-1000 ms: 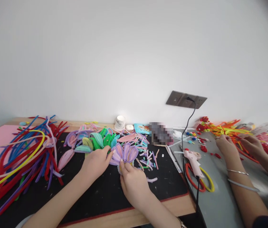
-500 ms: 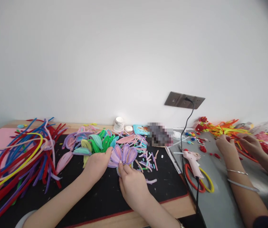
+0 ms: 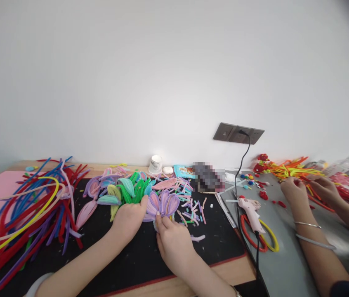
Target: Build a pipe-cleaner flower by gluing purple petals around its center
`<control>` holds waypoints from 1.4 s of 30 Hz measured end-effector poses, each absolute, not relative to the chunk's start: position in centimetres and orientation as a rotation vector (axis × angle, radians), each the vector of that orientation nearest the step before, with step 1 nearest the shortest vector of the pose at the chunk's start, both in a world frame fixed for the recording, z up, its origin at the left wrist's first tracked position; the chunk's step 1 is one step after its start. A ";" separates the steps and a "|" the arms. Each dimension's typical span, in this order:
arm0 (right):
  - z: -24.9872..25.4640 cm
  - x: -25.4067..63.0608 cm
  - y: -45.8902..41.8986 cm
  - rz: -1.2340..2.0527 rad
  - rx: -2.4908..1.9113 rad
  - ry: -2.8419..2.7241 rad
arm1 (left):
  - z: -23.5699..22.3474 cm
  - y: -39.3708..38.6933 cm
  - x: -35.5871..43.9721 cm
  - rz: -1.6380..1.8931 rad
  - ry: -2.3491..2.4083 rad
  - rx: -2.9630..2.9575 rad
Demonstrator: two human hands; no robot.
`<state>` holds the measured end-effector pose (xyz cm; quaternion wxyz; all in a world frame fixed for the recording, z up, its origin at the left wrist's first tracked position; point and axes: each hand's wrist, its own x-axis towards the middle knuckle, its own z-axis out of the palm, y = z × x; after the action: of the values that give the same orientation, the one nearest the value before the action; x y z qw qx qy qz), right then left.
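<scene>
Between my two hands is a purple and pink pipe-cleaner flower (image 3: 162, 202) with looped petals. My right hand (image 3: 174, 242) pinches it near its centre, with the thumb pressed at the base of the petals. From the other side my left hand (image 3: 130, 220) closes its fingers round the flower's left petals; its fingertips are partly hidden. Just behind my left hand lie green pipe-cleaner leaves (image 3: 131, 187) and a pink petal shape (image 3: 87, 214). Short cut pipe-cleaner pieces (image 3: 193, 212) are scattered to the right of the flower on the black mat (image 3: 149, 264).
Loose long pipe cleaners (image 3: 38, 222) heap at the left. Along the wall stand a paper cup (image 3: 155, 164) and a white case (image 3: 168, 170). A pink glue gun (image 3: 251, 212) with a black cord lies right of the mat. Another person's hands (image 3: 295, 194) work farther right.
The flower and both my hands stay nearly in place, my left hand shifting slightly right. The whole view has moved a little. The other person's hands remain about where they were.
</scene>
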<state>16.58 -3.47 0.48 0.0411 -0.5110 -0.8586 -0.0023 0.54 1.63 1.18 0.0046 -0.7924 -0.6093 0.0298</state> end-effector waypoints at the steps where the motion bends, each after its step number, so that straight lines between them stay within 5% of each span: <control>1: 0.5 16.6 -3.5 -0.011 -1.563 -2.628 | 1.2 1.6 0.5 0.095 -1.904 -2.486; 14: 1.0 16.9 -3.5 0.136 -1.585 -2.442 | 2.7 0.9 -2.4 -0.314 -2.106 -2.386; 42: -2.6 18.0 -6.0 0.239 -1.492 -2.071 | 1.2 0.6 -1.5 -0.345 -2.021 -2.473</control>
<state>17.99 -6.04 -2.55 0.2849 -0.5578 -0.7744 0.0894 -1.47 0.56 1.23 -0.0355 -0.7694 -0.6287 -0.1073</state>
